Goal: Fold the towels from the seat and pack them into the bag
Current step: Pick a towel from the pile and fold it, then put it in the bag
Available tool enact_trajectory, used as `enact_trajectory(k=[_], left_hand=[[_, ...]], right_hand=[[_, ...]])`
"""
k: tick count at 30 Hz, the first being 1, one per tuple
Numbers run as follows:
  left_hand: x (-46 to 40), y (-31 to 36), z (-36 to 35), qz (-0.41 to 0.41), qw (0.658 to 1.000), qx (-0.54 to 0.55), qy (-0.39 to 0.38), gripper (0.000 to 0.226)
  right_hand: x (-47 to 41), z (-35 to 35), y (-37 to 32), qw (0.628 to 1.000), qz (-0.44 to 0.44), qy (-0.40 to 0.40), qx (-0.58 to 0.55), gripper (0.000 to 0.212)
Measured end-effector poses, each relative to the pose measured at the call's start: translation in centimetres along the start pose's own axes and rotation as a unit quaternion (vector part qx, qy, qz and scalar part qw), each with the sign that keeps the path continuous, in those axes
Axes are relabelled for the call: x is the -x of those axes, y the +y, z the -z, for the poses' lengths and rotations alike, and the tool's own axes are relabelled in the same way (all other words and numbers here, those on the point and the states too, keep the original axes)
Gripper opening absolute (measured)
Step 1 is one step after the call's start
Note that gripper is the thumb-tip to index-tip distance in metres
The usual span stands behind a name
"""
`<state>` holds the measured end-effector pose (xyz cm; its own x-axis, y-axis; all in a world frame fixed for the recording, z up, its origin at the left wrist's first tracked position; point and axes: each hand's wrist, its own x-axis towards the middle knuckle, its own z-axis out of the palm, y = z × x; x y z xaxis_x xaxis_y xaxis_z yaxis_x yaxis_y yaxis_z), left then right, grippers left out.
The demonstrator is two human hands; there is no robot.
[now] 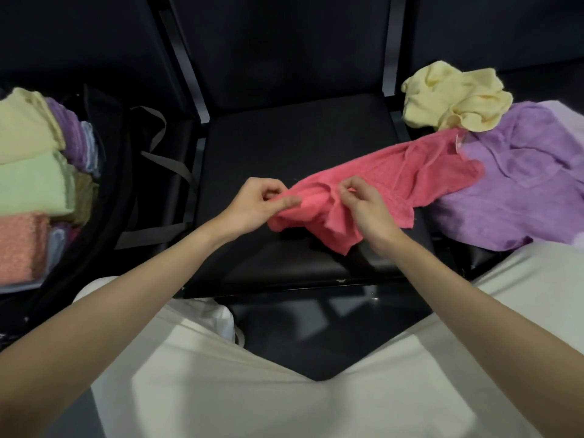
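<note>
Pink towel [379, 188] lies across the black seat [284, 147], its near-left end bunched between both hands; the rest trails away up and to the right, far end resting on the purple towel [512, 184] on the next seat over; a loose flap hangs down below the hands toward the seat's front edge.

Left hand [259, 203]: grip grasping the towel's bunched left end, thumb on top, fingers curled under the cloth; forearm comes in from bottom-left, wrist roughly straight. Right hand [363, 203]: grip pinching a fold of the same towel just right of the left hand, thumb and forefinger tips together at the top, other fingers curled; forearm comes in from bottom-right. Hands close together, not touching, w/ a short ridge of cloth between them; both held just above the seat, approx. mid-seat.

Towel's long axis runs diagonally, lower-left to upper-right; near end at the hands, far end pointing at the unfolded pile on the right. Cloth is crumpled, not flat; no clean fold visible.

Right side: yellow towel [455, 96] crumpled behind the purple one, touching it and just beside the pink towel's far corner.

Left side: black bag [126, 172] open, grey straps draped over its edge; folded towels stacked inside [28, 184], cream, pale green, salmon-pink, w/ purple and bluish ones behind. Person's light trousers [252, 390] fill the bottom of the view.
</note>
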<state>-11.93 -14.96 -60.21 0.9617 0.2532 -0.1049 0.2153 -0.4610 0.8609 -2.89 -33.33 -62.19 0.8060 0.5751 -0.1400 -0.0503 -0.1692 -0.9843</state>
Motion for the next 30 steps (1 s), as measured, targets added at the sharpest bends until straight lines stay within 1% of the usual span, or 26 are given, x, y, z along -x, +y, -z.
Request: enact_trajectory(k=[4, 6, 7, 8, 10, 12, 14, 16, 18, 20, 21, 23, 25, 28, 30], left_hand=[[-0.5, 1.2, -1.3, -0.005, 0.998, 0.002, -0.058, 0.025], [-1.2, 0.6, -1.8, -0.005, 0.996, -0.037, -0.081, 0.029], [-1.8, -0.2, -2.0, -0.003, 0.994, -0.065, -0.084, 0.027], [-2.5, -1.0, -2.2, 0.003, 0.993, -0.091, -0.073, 0.023], [-3.8, -2.6, -2.5, 0.027, 0.994, -0.108, -0.021, 0.017], [-4.9, -3.1, -2.6, 0.062, 0.994, -0.086, 0.021, 0.014], [-5.8, -2.7, -2.7, 0.096, 0.993, -0.054, 0.038, 0.017], [-7.0, -1.3, -2.4, 0.121, 0.99, 0.02, 0.063, 0.021], [-8.3, 1.2, -1.5, 0.131, 0.977, 0.135, 0.101, 0.03], [-9.4, 4.7, -0.1, 0.104, 0.961, 0.219, 0.134, 0.034], [-9.7, 6.5, 0.6, 0.08, 0.958, 0.237, 0.142, 0.031], [-9.9, 10.0, 1.8, 0.033, 0.96, 0.241, 0.142, 0.024], [-9.7, 12.4, 2.9, 0.002, 0.966, 0.225, 0.124, 0.021], [-8.3, 14.0, 4.2, -0.019, 0.975, 0.205, 0.085, 0.021], [-6.6, 13.8, 5.2, -0.026, 0.981, 0.187, 0.047, 0.022]], right_hand=[[-0.4, 4.7, -0.7, 0.989, -0.055, 0.108, -0.083, 0.029], [-0.6, 7.2, -0.9, 0.976, -0.088, 0.15, -0.131, 0.029], [-0.6, 8.2, -1.0, 0.966, -0.113, 0.158, -0.17, 0.029], [-0.4, 9.0, -1.0, 0.953, -0.143, 0.156, -0.216, 0.028], [0.1, 10.0, -0.8, 0.929, -0.198, 0.129, -0.285, 0.028], [0.3, 10.7, -0.5, 0.912, -0.233, 0.118, -0.316, 0.028], [0.3, 11.5, -0.4, 0.9, -0.255, 0.11, -0.335, 0.024], [0.6, 12.2, -1.1, 0.898, -0.262, 0.08, -0.345, 0.017], [0.8, 13.0, -2.2, 0.9, -0.249, 0.042, -0.356, 0.017], [0.9, 13.5, -3.2, 0.909, -0.229, 0.005, -0.348, 0.022], [0.8, 13.6, -3.6, 0.913, -0.221, -0.013, -0.343, 0.022], [0.6, 13.3, -4.4, 0.916, -0.217, -0.027, -0.337, 0.026], [0.3, 12.8, -4.9, 0.916, -0.209, -0.02, -0.342, 0.03], [0.4, 12.0, -4.9, 0.91, -0.186, -0.008, -0.37, 0.032], [0.5, 11.5, -4.0, 0.906, -0.195, -0.003, -0.375, 0.037]])
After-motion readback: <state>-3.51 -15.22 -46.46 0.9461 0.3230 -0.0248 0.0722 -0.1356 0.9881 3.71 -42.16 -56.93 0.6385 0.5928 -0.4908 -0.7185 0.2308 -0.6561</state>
